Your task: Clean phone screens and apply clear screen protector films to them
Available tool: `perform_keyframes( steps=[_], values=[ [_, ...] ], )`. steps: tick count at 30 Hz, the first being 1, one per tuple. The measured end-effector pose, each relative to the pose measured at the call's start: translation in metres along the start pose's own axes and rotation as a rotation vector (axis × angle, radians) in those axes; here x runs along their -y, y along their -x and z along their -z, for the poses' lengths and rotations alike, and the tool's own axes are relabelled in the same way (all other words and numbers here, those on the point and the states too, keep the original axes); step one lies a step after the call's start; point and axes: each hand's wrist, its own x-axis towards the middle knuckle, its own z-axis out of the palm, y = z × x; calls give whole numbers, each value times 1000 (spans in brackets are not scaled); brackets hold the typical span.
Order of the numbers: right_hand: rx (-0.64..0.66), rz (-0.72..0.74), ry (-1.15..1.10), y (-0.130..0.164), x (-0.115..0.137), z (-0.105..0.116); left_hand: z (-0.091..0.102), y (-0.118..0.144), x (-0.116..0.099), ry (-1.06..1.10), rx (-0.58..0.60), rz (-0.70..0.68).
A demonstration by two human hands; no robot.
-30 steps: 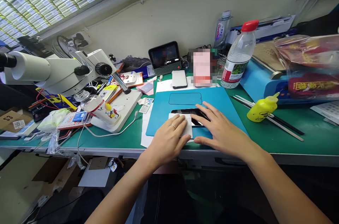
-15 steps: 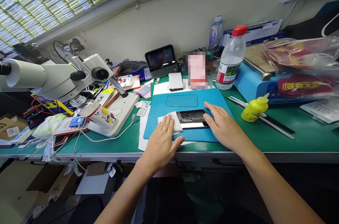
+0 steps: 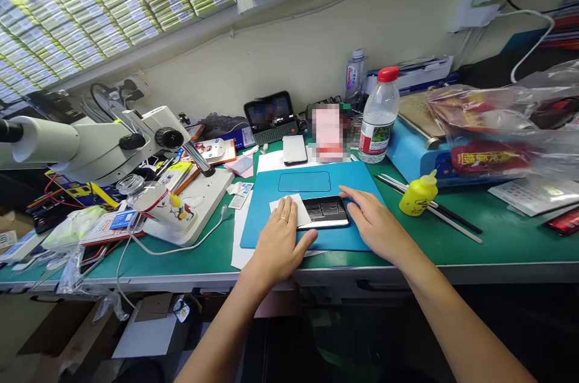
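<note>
A dark smartphone (image 3: 332,212) lies on a blue mat (image 3: 262,223), its glossy face reflecting the shelves above. My left hand (image 3: 281,237), with a ring on one finger, rests flat on a white wipe (image 3: 299,207) that covers the phone's left end; its thumb is spread out to the side. At the phone's right end is my right hand (image 3: 371,223), fingers apart and thumb close to the phone's edge; whether it touches is hard to tell. Behind the phone, a thin clear panel with a dark outline (image 3: 304,181) lies on the mat.
A white microscope (image 3: 90,136) and a glass jar (image 3: 158,202) stand at left, with a white cable (image 3: 199,237) in front. A yellow squeeze bottle (image 3: 417,195), thin sticks (image 3: 455,218) and a red-capped water bottle (image 3: 379,117) stand or lie right. Behind sits a small screen device (image 3: 270,116).
The camera view has shifted to the right and up a little. Both hands keep nearly the same places at the phone, and the reflection on its screen has changed.
</note>
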Motion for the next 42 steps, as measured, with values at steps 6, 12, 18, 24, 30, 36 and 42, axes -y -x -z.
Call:
perform_keyframes(
  steps=[6,12,18,24,30,36,42],
  values=[
    [4,12,21,1,1,1,-3,31,1,0,-29,-45],
    [-3,11,39,0,-1,-1,0,9,-13,10,8,-71],
    [-31,32,28,-2,-6,-2,-7,-36,-48,51,7,-249],
    [-51,8,-57,-3,-2,0,-8,-32,-63,-12,-55,-236],
    [-41,-47,-175,1,5,5,-2,-4,-58,-86,-80,-219],
    [5,-68,-178,1,6,6,6,27,-12,-186,-57,-69],
    [76,-71,-162,0,7,4,3,24,0,-221,-65,9]
  ],
)
